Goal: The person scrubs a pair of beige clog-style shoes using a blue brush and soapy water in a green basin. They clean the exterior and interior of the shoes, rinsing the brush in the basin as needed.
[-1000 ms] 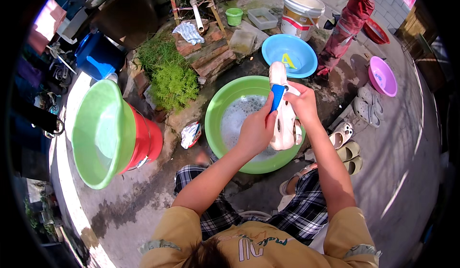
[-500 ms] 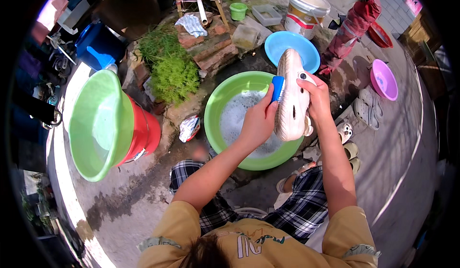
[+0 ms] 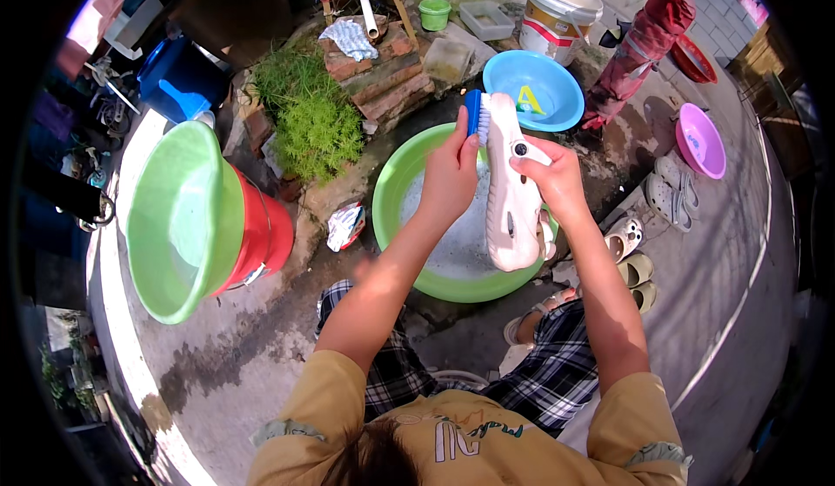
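Over a light green basin [image 3: 389,192] of sudsy water, my right hand [image 3: 555,182] grips a pale pinkish-white clog [image 3: 511,216] by its side, thumb beside a dark round rivet. The clog is held lengthwise, toe pointing away from me. My left hand [image 3: 452,173] is closed on a blue scrub brush [image 3: 474,114], whose white bristles press against the left side of the clog near the toe. The fingers of my right hand behind the clog are hidden.
A blue basin [image 3: 570,95] stands beyond. On the left, a large green tub [image 3: 187,225] rests on a red bucket [image 3: 265,229]. Several clogs [image 3: 637,269] and a purple basin [image 3: 700,141] lie right. Bricks [image 3: 396,90] and a green plant [image 3: 313,129] sit ahead.
The brush has moved up and left along the clog toward its toe. The clog has shifted slightly left and turned, showing more of its upper side and uncovering the blue basin's floor.
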A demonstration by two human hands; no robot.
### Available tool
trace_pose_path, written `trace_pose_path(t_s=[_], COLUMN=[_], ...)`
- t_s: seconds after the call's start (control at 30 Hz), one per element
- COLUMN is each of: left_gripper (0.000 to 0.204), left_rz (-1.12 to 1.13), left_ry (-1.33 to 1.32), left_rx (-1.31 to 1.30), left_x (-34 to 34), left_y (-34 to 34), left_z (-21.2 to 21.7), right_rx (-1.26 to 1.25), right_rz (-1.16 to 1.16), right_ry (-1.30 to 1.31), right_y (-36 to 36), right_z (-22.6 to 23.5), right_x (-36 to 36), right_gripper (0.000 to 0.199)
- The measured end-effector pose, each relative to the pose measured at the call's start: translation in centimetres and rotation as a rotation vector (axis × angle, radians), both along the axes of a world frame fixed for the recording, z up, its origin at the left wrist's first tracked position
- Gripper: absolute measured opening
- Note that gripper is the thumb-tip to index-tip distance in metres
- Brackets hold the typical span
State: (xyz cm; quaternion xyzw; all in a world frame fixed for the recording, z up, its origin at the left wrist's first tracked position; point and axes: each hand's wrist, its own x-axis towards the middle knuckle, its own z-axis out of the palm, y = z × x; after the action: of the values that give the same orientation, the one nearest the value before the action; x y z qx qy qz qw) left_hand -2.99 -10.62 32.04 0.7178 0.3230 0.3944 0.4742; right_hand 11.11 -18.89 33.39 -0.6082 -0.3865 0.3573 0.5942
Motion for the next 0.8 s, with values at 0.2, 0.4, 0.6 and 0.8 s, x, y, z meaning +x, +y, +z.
trace_pose_path(t_s=[0.2, 0.4, 0.6, 0.8], left_gripper=[0.044, 0.047, 0.046, 0.046], left_rz=[-0.056, 0.054, 0.150, 0.031], left_ry=[0.126, 0.161, 0.376, 0.390], left_rx=[-0.021, 0.131, 0.271, 0.225], left_x=[0.1, -0.8, 0.5, -0.6], left_y=[-3.2, -0.6, -1.3, 0.4], left_z=[-0.9, 0.0, -1.2, -1.2], right_rx=[0.031, -0.086, -0.017, 0.098], right_rz=[0.002, 0.090, 0.036, 0.124], right_ry=[0.245, -0.138, -0.658, -1.121], right_y=[0.1, 0.0, -0.3, -0.5], right_z=[-0.2, 0.1, -2.5, -2.1], right_x=[1.6, -1.2, -0.7, -0.2], right_gripper=[0.036, 0.034, 0.033, 0.031])
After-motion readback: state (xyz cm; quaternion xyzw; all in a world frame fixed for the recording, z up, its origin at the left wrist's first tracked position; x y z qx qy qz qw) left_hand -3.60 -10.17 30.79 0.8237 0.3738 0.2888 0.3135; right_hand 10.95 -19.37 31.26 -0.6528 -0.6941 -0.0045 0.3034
